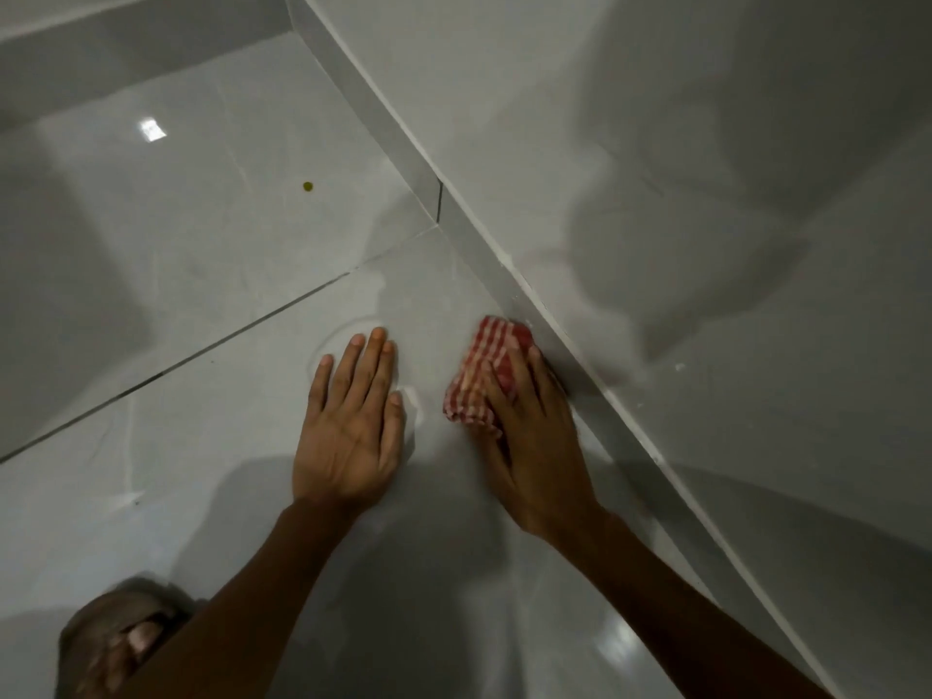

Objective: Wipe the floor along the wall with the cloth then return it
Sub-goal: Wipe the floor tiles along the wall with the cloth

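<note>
A red and white checked cloth (484, 370) lies bunched on the glossy grey tiled floor (212, 274), right against the grey skirting (484, 259) at the foot of the white wall (681, 143). My right hand (534, 446) presses down on the cloth, fingers spread over its near half. Flat on the tile to the left of the cloth rests my left hand (350, 421), fingers apart and holding nothing. A faint curved wet streak shows on the floor around my left fingertips.
A small dark yellowish spot (307, 186) sits on the tile farther out. A dark grout line (201, 345) runs diagonally across the floor. A bare foot (121, 643) shows at the bottom left. The skirting has a joint (440, 204) ahead of the cloth.
</note>
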